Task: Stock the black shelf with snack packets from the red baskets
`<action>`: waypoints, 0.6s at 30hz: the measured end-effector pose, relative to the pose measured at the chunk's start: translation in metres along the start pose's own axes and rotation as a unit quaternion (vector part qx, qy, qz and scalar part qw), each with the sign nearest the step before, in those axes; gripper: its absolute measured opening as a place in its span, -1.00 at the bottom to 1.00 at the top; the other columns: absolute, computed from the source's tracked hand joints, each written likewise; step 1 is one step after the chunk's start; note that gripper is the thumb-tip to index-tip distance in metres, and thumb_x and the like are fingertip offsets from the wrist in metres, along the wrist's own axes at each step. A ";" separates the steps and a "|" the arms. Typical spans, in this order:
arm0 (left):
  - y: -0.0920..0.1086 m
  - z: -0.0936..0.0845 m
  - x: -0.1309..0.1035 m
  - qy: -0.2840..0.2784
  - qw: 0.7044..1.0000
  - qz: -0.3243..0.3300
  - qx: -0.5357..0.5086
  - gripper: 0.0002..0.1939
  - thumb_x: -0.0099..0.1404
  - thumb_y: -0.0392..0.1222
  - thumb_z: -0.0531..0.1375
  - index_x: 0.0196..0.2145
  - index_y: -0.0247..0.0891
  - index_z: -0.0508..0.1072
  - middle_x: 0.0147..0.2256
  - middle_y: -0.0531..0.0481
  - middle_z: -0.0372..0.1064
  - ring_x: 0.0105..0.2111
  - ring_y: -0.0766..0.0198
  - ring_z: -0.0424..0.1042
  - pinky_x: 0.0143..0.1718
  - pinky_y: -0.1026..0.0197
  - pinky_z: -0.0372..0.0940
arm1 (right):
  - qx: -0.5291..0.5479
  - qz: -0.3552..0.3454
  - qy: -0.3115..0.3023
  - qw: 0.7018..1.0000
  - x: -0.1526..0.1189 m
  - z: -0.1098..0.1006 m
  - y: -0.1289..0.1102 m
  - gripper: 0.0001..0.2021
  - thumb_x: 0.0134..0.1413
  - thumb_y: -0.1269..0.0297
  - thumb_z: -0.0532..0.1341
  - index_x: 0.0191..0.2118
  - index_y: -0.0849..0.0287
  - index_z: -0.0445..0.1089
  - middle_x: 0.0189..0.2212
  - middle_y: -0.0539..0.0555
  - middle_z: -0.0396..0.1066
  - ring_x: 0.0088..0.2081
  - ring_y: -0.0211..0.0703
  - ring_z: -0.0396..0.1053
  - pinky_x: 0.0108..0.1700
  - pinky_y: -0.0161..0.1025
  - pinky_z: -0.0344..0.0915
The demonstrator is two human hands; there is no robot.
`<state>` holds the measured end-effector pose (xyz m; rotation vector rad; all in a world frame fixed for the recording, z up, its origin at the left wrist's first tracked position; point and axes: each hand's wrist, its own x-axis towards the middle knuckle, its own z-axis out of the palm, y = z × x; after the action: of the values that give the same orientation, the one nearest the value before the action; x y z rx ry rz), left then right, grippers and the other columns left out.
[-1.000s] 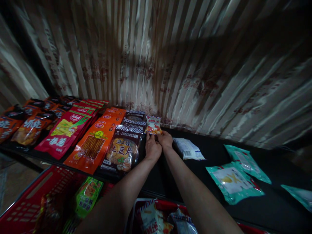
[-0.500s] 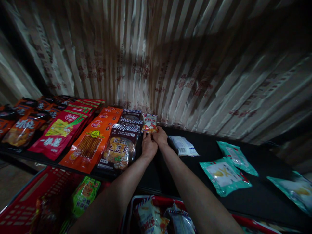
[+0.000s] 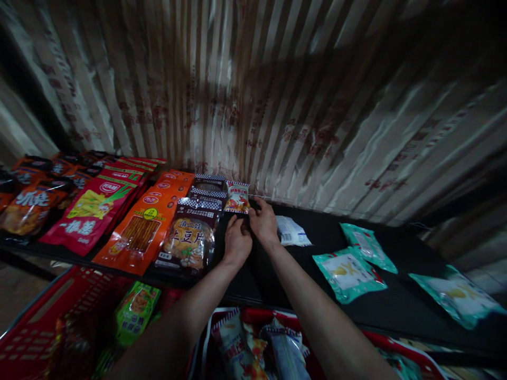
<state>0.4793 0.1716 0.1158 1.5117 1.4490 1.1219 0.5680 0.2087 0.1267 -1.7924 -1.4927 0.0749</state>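
A small white and red snack bag (image 3: 237, 197) lies face up at the back of the black shelf, beside the dark potato chip bags (image 3: 194, 237). My left hand (image 3: 237, 244) is just in front of its lower edge, fingers loosely bent and apart, holding nothing. My right hand (image 3: 263, 222) is at the bag's lower right corner, its fingers apart; the fingertips are at or very near the edge. To the right of that hand, a white bag (image 3: 293, 231) lies back side up.
Orange stick snack bags (image 3: 144, 227), pink bags (image 3: 93, 211) and black-orange bags (image 3: 34, 208) line the left. Several teal bags (image 3: 350, 274) lie at right. Below the shelf are a red basket (image 3: 71, 295) and another basket (image 3: 206, 338) with snack bags. Corrugated sheeting (image 3: 253, 105) rises behind.
Both hands have drawn slightly away from the small snack bag and moved apart from each other. The left fingers have come off its lower edge. The whole view has shifted slightly.
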 end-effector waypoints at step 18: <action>-0.015 -0.005 -0.067 -0.092 0.990 -0.033 -0.105 -0.78 0.14 -0.40 0.06 -0.34 -0.26 0.48 -0.20 -0.09 0.42 -0.25 0.26 0.43 -0.21 0.19 0.36 | -0.203 -0.130 -0.113 0.964 -0.043 -0.098 0.104 -0.33 -0.16 0.24 0.31 0.16 0.08 0.18 0.26 0.20 0.01 0.28 0.15 -0.13 0.14 0.12 0.07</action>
<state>0.4713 0.1054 0.0972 1.3699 1.2077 1.0317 0.6882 0.1212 0.1154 -1.9303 -2.0109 -0.1765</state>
